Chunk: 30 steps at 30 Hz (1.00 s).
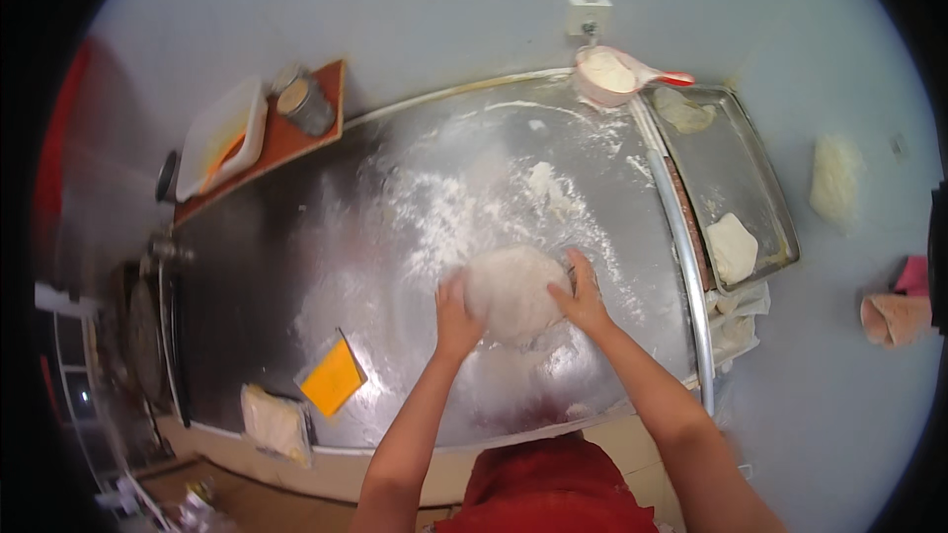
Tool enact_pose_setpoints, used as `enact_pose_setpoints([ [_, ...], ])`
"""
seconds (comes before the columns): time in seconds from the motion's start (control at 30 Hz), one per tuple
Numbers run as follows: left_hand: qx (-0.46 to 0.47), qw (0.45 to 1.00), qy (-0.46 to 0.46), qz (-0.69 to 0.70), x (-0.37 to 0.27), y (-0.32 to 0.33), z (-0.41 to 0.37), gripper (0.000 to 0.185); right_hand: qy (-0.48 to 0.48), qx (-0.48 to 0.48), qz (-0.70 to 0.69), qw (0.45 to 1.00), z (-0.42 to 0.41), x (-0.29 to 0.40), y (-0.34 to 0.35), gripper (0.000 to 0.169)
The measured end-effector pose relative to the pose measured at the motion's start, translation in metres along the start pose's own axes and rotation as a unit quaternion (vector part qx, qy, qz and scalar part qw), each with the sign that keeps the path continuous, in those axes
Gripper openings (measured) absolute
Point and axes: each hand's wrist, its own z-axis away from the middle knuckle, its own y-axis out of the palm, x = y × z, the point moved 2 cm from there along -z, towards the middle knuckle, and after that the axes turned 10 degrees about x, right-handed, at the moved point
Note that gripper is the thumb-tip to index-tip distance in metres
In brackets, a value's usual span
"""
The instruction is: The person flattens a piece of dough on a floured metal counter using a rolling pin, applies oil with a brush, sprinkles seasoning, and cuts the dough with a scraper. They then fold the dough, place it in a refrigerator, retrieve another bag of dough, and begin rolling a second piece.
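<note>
A round, flattened piece of floury dough (516, 292) is on the metal worktop (244, 296), between my two hands. At its left edge is my left hand (459, 317), its fingers slightly blurred against the dough. My right hand (583, 296) is at the right edge, its thumb over the dough and its fingers spread along the rim. The underside of the dough is hidden. White flour (444, 218) is scattered over the metal just beyond it. Left of my left arm lies a yellow-orange dough scraper (333, 377) with a dark edge.
A flour-filled bowl (607, 74) with a red-handled scoop stands at the back right. Beside the worktop, a metal tray (729, 174) holds a white dough piece (733, 248). A wooden board (326, 115) at back left carries a plastic tub (229, 137). A wrapped package (275, 422) sits on the front edge.
</note>
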Motion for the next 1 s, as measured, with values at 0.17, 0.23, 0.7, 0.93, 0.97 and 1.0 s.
enact_pose_setpoints([
  [0.17, 0.063, 0.986, -0.126, 0.090, 0.003, 0.023, 0.010, 0.057, 0.137, 0.084, -0.251, 0.955, -0.009, 0.005, 0.024, 0.053],
  [0.23, 0.096, 0.977, -0.141, 0.124, 0.002, 0.014, 0.034, 0.056, 0.111, 0.175, -0.209, 0.956, 0.005, 0.005, 0.011, 0.052],
  [0.7, 0.135, 0.980, -0.140, -0.031, 0.012, 0.020, 0.001, 0.068, -0.105, 0.414, 0.321, 0.845, -0.039, 0.114, 0.107, 0.075],
  [0.93, 0.263, 0.937, -0.226, -0.028, -0.046, 0.024, -0.062, 0.070, -0.101, 0.491, 0.192, 0.844, -0.078, 0.087, 0.044, 0.077],
  [0.97, 0.242, 0.948, -0.179, -0.099, -0.053, 0.039, -0.053, 0.069, -0.108, 0.508, 0.174, 0.837, -0.076, 0.082, 0.038, 0.077],
  [1.0, 0.224, 0.952, -0.129, -0.165, -0.057, 0.057, -0.045, 0.068, -0.133, 0.481, 0.185, 0.847, -0.070, 0.066, 0.035, 0.076],
])
